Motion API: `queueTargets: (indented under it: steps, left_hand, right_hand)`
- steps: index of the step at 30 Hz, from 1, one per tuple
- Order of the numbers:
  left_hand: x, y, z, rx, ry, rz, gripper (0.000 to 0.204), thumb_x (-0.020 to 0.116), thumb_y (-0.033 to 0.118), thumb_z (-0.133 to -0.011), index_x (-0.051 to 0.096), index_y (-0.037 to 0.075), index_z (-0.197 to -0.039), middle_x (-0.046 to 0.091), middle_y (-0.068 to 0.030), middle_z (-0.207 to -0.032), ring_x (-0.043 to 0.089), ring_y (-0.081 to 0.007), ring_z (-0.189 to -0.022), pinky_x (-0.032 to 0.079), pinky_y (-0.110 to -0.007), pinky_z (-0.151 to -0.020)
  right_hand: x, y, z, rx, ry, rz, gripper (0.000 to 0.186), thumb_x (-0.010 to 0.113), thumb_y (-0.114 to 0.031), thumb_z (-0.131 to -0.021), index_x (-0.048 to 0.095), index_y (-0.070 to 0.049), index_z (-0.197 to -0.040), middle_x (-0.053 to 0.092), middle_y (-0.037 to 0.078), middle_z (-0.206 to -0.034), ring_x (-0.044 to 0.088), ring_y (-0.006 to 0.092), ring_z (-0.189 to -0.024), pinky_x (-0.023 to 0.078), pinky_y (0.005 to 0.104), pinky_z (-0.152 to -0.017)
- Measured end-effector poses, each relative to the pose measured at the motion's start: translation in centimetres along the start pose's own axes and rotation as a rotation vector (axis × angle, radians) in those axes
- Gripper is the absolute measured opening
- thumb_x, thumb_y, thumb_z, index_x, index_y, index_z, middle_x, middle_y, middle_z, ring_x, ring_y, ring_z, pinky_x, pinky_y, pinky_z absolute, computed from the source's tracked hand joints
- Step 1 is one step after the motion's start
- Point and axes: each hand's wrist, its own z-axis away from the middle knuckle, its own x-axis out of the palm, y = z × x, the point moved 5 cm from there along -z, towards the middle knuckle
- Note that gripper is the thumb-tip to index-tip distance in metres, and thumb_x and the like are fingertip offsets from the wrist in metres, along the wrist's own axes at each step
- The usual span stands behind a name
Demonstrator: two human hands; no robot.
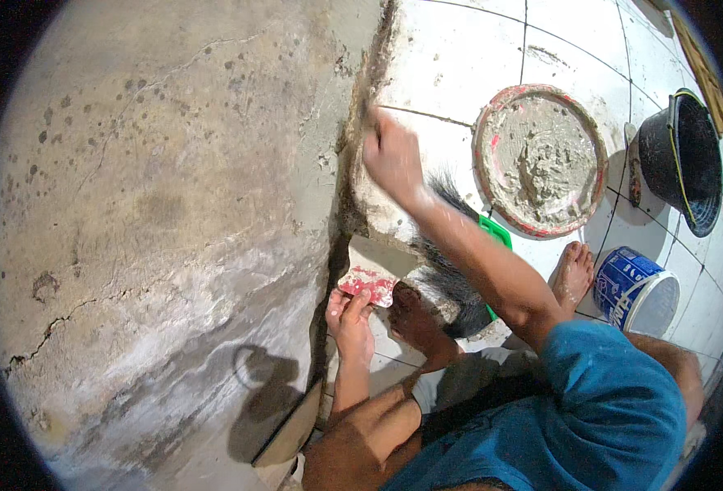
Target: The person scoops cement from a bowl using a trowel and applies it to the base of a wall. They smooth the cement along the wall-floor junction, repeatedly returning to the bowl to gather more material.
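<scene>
My left hand (352,323) pinches a flat white piece with smeared red patches (368,282), tilted beside the foot of the wall. Its kind I cannot make out. Up along the corner of wall and floor, my right hand (394,159) is closed like a fist and slightly blurred; whatever its fingers may hold is hidden. A strip of fresh grey mortar (321,155) runs down the wall's edge beside it. Under my right forearm lies a broom with black bristles (451,282) and a green head (496,232), partly covered by the arm.
On the white tiled floor (435,61), a round reddish tray (482,168) holds wet grey mortar (541,164). Further right stand a black bucket (656,143) and a blue-and-white pail (623,278). A narrow, dirty tool (633,168) lies between tray and bucket. The stained wall (165,164) is cracked.
</scene>
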Motion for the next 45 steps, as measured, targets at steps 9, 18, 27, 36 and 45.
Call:
queueTargets:
  steps: [9,18,27,36,45]
  left_hand:
    - [-1.6,-1.9,0.5,-0.063,0.021,0.049,0.034,0.068,-0.003,-0.090,0.060,0.002,-0.122,0.071,-0.0100,-0.113,0.070,-0.0228,-0.102,0.056,-0.039,-0.092]
    - [-0.5,-0.4,0.3,0.020,-0.045,0.019,0.032,0.068,-0.002,-0.090,0.060,0.003,-0.121,0.071,-0.0091,-0.113,0.070,-0.0196,-0.100,0.057,-0.036,-0.089]
    - [-1.4,-0.8,0.8,-0.010,-0.001,0.026,0.033,0.068,-0.003,-0.089,0.061,0.003,-0.121,0.072,-0.0102,-0.113,0.071,-0.0218,-0.099,0.057,-0.037,-0.089]
    - [-0.3,-1.3,-0.6,-0.005,-0.043,0.002,0.033,0.068,-0.003,-0.090,0.061,0.003,-0.122,0.072,-0.0097,-0.113,0.071,-0.0215,-0.100,0.057,-0.037,-0.088]
    - [-2.1,-1.9,0.9,0.003,0.073,0.018,0.032,0.071,-0.001,-0.086,0.065,0.006,-0.117,0.072,-0.0076,-0.108,0.070,-0.0184,-0.094,0.058,-0.035,-0.081]
  right_hand:
    - [3.0,-3.3,0.2,-0.305,-0.150,-0.121,0.067,0.056,-0.003,-0.085,0.049,-0.012,-0.151,0.072,0.029,-0.103,0.071,0.0474,-0.086,0.060,0.0554,-0.079]
    - [-6.5,-0.7,-11.7,-0.467,0.201,-0.016,0.053,0.050,-0.005,-0.085,0.070,-0.016,-0.133,0.075,0.019,-0.111,0.076,0.0361,-0.090,0.061,0.0439,-0.086]
    - [-0.8,-2.2,-1.8,-0.542,-0.073,-0.155,0.064,0.047,0.013,-0.083,0.068,-0.016,-0.136,0.070,0.016,-0.131,0.070,0.0297,-0.118,0.057,0.0365,-0.101]
    - [1.2,-0.2,8.0,-0.653,-0.258,-0.179,0.067,0.050,0.012,-0.071,0.065,-0.008,-0.133,0.067,0.019,-0.132,0.064,0.0386,-0.124,0.055,0.0424,-0.105]
    - [0.5,2.5,-0.8,0.115,-0.022,-0.085,0.037,0.052,-0.008,-0.087,0.067,0.003,-0.119,0.071,0.025,-0.088,0.071,0.0352,-0.080,0.053,0.0479,-0.077]
